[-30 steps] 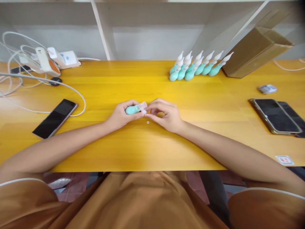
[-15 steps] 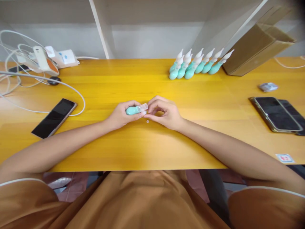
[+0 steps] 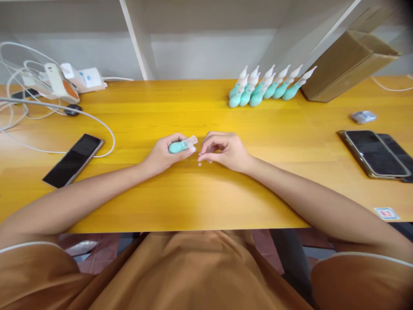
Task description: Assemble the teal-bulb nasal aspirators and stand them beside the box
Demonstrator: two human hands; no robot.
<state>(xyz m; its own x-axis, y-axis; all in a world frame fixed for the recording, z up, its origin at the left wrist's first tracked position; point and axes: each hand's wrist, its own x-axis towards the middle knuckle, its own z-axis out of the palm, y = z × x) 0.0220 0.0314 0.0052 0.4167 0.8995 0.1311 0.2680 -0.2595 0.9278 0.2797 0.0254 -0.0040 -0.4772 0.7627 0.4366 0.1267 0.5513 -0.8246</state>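
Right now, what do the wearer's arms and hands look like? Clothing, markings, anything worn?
Both arms are bare from the upper arm down. The left hand and right hand wear no gloves; no rings, watch or bands are visible. Short orange-brown sleeves with a thin white edge cover the upper arms, matching the orange-brown garment below.

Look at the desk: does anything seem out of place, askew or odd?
One small thing: a tiny clear ring lies loose on the yellow table, just below the right hand fingertips. The teal bulb in the left hand lacks the pointed white tip that the bulbs in the row at the back have.
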